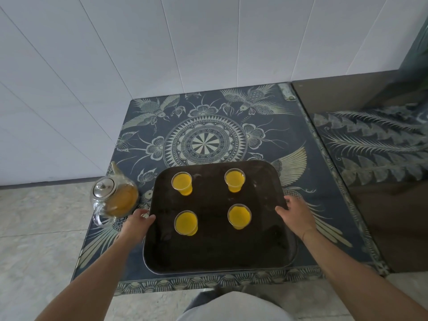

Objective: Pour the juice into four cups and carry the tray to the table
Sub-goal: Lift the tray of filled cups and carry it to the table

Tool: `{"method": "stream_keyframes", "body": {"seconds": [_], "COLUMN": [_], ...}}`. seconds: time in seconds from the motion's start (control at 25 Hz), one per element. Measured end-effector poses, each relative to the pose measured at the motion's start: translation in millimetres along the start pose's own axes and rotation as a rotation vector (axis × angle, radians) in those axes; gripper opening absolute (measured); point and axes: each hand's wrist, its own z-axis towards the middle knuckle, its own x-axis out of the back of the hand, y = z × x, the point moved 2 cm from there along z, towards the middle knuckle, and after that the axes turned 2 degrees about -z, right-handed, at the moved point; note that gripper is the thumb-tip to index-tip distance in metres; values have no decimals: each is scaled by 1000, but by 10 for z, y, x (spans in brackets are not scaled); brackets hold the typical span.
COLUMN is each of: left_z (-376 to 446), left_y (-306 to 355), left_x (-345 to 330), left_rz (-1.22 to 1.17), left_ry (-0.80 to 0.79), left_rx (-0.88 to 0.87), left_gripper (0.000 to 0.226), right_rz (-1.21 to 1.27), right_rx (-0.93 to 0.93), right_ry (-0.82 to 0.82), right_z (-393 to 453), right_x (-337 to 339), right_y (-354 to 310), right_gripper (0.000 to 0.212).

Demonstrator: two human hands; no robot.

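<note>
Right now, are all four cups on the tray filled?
Yes. Each of the four cups holds orange juice near its rim, standing upright on the tray.

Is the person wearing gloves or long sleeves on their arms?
No. Both the left hand and the right hand are bare, with no gloves, and no rings or watch that I can see. The forearms are bare too; no sleeves show in the head view.

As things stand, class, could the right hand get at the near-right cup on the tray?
Probably yes. The right hand hangs open at the tray's right edge, and the near-right cup stands just beside it, with only bare tray between them.
</note>
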Motion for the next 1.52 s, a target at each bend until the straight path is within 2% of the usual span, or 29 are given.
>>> {"method": "stream_keyframes", "body": {"seconds": [0.12, 0.32, 0.48, 0.64, 0.8, 1.24, 1.52], "left_z": [111, 228, 312, 417, 504, 525, 471], "left_y": [-64, -68, -9, 3, 41, 166, 164], "left_x": [-26, -75, -102, -105, -67, -58, -65], "left_rz": [-4, -12, -14, -38, 29, 80, 77], "left_ry": [-6, -63, -126, -178, -193, -222, -201], "left_rx": [33, 27, 6, 19, -9, 53, 43], "left_gripper": [59, 45, 35, 42, 40, 37, 42], "right_rz": [7, 91, 60, 5, -61, -118, -136], "right_rx": [-69, -130, -145, -141, -107, -184, -199], "right_ry": [-15, -59, -30, -49, -114, -270, -279], "right_z": [285, 195, 354, 422, 490, 684, 684], "right_x": [-201, -109, -109, -104, -84, -64, -51], "right_y": [262, -36, -46, -7, 30, 73, 34], "right_gripper": [45, 25, 17, 32, 38, 38, 40]}}
